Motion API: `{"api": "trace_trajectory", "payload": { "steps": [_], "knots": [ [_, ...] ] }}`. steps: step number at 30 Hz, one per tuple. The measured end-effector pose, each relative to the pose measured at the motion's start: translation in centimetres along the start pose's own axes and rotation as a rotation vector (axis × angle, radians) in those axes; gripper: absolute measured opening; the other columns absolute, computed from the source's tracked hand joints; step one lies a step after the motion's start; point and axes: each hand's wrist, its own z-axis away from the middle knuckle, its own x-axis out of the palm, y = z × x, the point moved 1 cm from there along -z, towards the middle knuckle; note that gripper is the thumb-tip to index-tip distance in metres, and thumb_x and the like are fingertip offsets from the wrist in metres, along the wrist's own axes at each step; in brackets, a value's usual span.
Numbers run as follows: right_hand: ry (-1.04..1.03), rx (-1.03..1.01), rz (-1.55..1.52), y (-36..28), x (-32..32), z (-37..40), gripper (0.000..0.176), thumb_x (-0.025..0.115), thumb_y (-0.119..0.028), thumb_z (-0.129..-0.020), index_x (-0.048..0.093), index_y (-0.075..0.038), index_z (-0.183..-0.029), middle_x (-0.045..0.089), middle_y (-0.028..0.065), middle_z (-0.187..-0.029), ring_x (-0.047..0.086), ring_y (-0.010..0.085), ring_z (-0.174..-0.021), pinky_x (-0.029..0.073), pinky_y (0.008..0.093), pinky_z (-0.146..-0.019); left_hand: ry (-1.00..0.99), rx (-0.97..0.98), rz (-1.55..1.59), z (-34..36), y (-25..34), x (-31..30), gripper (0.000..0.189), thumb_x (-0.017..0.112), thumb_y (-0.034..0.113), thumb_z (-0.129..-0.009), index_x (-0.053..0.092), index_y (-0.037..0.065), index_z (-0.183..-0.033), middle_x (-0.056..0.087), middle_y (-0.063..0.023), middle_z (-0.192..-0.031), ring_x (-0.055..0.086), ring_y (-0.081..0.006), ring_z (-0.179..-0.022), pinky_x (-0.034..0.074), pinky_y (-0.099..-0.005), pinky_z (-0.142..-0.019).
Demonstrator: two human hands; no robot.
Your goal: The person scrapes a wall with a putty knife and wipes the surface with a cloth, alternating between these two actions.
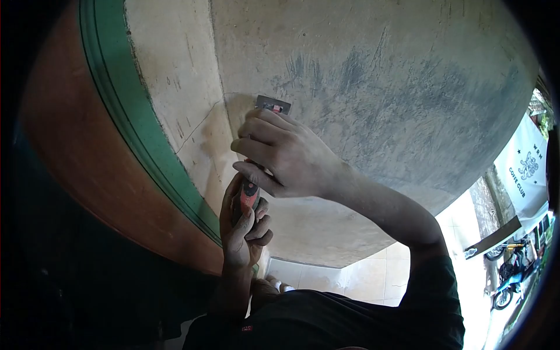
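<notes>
Gripping a red-and-black handle (249,196), left hand (237,238) closed round it, before the grey-smeared wall (373,116), near its inner corner. Right hand (289,153), fingers curled, at the handle's upper end; cannot tell whether clamped there. Dark rectangular plate (273,104), just beyond the right knuckles, near the same corner.

The wall (379,105) looks like matt plaster, rough and scuffed across its middle, smoother near its foot. The small plate (265,100) at its surface looks like flat, smooth metal; the tool (249,197) in front of it seems moulded plastic. Left of the wall, the frame (137,114) has smooth green paint. Below it lie smooth floor tiles (373,268). The shirt (350,321) in front of it is dark, matt cloth.
</notes>
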Motion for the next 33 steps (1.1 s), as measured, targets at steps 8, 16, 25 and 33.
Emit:
{"api": "trace_trajectory", "payload": {
  "steps": [8, 16, 25, 33],
  "knots": [
    [-0.508, 0.067, 0.019, 1.9, 2.5, -4.1, 0.039, 0.047, -0.029, -0.092, 0.064, -0.003, -0.068, 0.059, 0.0126, -0.064, 0.06, 0.026, -0.071, 0.049, 0.0389, -0.076, 0.07, 0.099, -0.095, -1.3, -0.2, -0.3, 0.044, 0.047, 0.025, -0.097, 0.033, 0.019, -0.138, 0.045, -0.0038, -0.081, 0.026, -0.0007, -0.044, 0.02, -0.0139, -0.036],
    [-0.378, 0.012, 0.165, 3.3, 2.3, -4.9, 0.048, 0.045, -0.029, -0.089, 0.055, -0.005, -0.048, 0.052, 0.0126, -0.047, 0.051, 0.0288, -0.049, 0.046, 0.0373, -0.068, 0.049, 0.163, -0.121, -3.1, -0.9, 1.5, 0.031, 0.042, 0.045, -0.096, 0.04, 0.016, -0.083, 0.04, -0.0028, -0.081, 0.02, -0.0022, -0.045, 0.016, -0.0144, -0.037],
    [-0.232, 0.019, 0.17, 4.2, 3.0, -6.1, 0.042, 0.046, -0.029, -0.082, 0.051, -0.007, -0.046, 0.048, 0.0109, -0.043, 0.045, 0.0299, -0.045, 0.043, 0.0375, -0.064, 0.156, 0.163, -0.155, -4.8, 1.0, 0.5, 0.034, 0.046, 0.04, -0.095, 0.039, 0.012, -0.078, 0.044, -0.0063, -0.071, 0.022, -0.0038, -0.042, 0.014, -0.0177, -0.035],
    [-0.326, 0.057, 0.165, 4.1, 2.8, -6.4, 0.042, 0.048, -0.027, -0.081, 0.05, -0.008, -0.044, 0.047, 0.0101, -0.041, 0.046, 0.0271, -0.042, 0.043, 0.0375, -0.064, 0.012, 0.128, -0.236, -4.8, 0.8, -0.1, 0.035, 0.042, 0.048, -0.095, 0.035, 0.016, -0.081, 0.04, -0.004, -0.077, 0.021, -0.0027, -0.042, 0.012, -0.0166, -0.036]
  ]
}}
